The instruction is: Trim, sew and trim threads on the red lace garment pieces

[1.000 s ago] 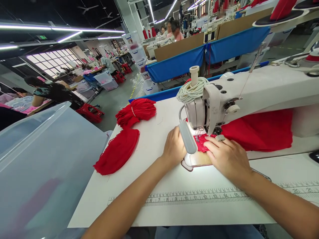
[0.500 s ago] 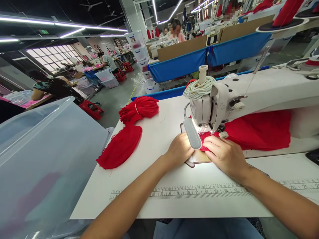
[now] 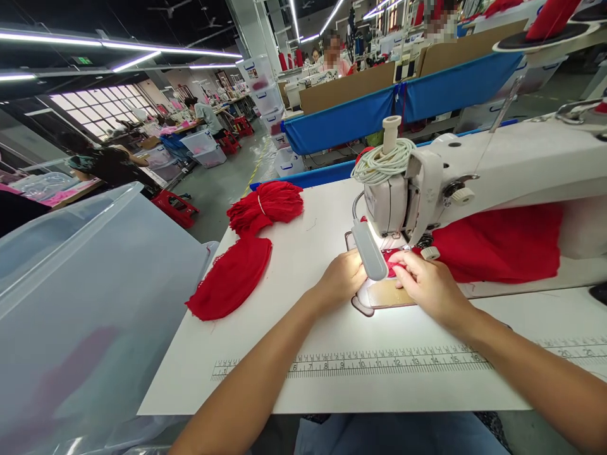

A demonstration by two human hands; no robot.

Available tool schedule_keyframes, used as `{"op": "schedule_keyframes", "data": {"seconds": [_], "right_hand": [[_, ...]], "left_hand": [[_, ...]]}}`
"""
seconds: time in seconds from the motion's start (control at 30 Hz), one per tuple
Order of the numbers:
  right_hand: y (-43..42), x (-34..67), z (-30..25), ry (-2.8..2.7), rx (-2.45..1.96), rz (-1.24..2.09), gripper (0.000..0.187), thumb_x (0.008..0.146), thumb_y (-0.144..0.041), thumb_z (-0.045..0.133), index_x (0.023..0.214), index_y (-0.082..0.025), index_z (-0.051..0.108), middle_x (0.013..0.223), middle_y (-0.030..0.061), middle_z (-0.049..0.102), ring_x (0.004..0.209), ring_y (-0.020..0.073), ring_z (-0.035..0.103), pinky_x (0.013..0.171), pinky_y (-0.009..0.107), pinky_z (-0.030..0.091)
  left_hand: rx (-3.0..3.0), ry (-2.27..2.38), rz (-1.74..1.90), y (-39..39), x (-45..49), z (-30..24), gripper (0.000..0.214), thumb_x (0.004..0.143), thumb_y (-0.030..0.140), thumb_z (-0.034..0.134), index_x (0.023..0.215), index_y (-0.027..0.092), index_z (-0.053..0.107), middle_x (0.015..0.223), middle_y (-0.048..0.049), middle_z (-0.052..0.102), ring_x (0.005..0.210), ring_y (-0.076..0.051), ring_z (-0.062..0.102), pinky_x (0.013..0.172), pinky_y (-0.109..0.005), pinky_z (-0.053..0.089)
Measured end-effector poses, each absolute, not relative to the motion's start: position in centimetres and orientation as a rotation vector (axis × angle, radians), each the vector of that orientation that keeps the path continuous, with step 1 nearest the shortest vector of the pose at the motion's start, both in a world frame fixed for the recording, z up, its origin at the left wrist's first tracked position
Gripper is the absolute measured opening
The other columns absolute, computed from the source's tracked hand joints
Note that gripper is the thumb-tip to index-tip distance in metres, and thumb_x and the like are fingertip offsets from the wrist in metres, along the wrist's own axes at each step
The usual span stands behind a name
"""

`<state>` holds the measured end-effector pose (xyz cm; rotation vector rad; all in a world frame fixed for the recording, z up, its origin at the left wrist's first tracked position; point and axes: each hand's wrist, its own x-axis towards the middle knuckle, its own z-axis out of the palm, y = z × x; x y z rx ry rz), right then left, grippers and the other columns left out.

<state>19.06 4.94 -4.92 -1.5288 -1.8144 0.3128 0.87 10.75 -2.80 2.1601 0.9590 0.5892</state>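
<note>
I had two hands at one sewing machine (image 3: 474, 170). My right hand (image 3: 427, 287) pinched the small red piece (image 3: 391, 256) lying under the needle, just behind the lamp (image 3: 368, 249). My left hand (image 3: 342, 278) lay curled beside it, its fingertips hidden by the lamp, so I could not tell its grip. I counted three other red lots: a tied bundle (image 3: 265, 207), a flat stack (image 3: 232, 278) and a large cloth (image 3: 493, 243) under the machine arm. The white table (image 3: 303, 328) carried a printed ruler (image 3: 379, 363), and one clear bin (image 3: 85, 303) stood at its left edge. The room was a long factory hall under strip lights, with people at other benches.
</note>
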Motion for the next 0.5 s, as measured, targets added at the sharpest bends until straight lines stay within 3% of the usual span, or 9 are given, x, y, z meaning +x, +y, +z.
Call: {"op": "schedule_keyframes", "data": {"seconds": [0.17, 0.3, 0.43, 0.5], "right_hand": [[4.8, 18.9, -4.8, -1.839, -1.535, 0.316, 0.011, 0.086, -0.027, 0.051, 0.089, -0.022, 0.061, 0.067, -0.0004, 0.068, 0.058, 0.016, 0.064, 0.055, 0.024, 0.046], [5.0, 18.8, -5.4, -1.875, -1.566, 0.216, 0.018, 0.078, -0.021, 0.054, 0.092, -0.022, 0.064, 0.076, 0.0014, 0.068, 0.058, 0.0156, 0.06, 0.054, 0.024, 0.043], [4.9, 18.8, -5.7, -1.879, -1.627, 0.049, 0.024, 0.072, -0.012, 0.046, 0.083, -0.021, 0.065, 0.079, 0.0033, 0.066, 0.056, 0.0154, 0.054, 0.048, 0.025, 0.03], [4.7, 18.9, -5.5, -1.936, -1.592, 0.018, 0.025, 0.073, -0.01, 0.045, 0.08, -0.021, 0.065, 0.088, 0.0033, 0.068, 0.06, 0.0147, 0.056, 0.048, 0.025, 0.029]], "left_hand": [[2.181, 0.943, 0.506, 10.3, 0.9, -2.8, 0.01, 0.069, 0.015, 0.057, 0.068, 0.02, 0.049, 0.071, 0.0017, 0.053, 0.066, -0.014, 0.052, 0.06, -0.026, 0.043], [2.138, 0.992, 0.643, 9.9, 1.2, -3.5, 0.016, 0.078, 0.023, 0.059, 0.066, 0.019, 0.049, 0.072, 0.0006, 0.056, 0.067, -0.014, 0.053, 0.061, -0.026, 0.044], [2.11, 1.033, 0.737, 9.8, 1.4, -4.3, 0.012, 0.082, 0.017, 0.055, 0.071, 0.019, 0.055, 0.077, -0.0004, 0.062, 0.071, -0.015, 0.057, 0.064, -0.027, 0.047], [2.205, 1.034, 0.732, 9.8, 1.3, -4.4, 0.009, 0.082, 0.015, 0.056, 0.074, 0.019, 0.06, 0.08, -0.0011, 0.065, 0.075, -0.016, 0.059, 0.069, -0.028, 0.049]]}}
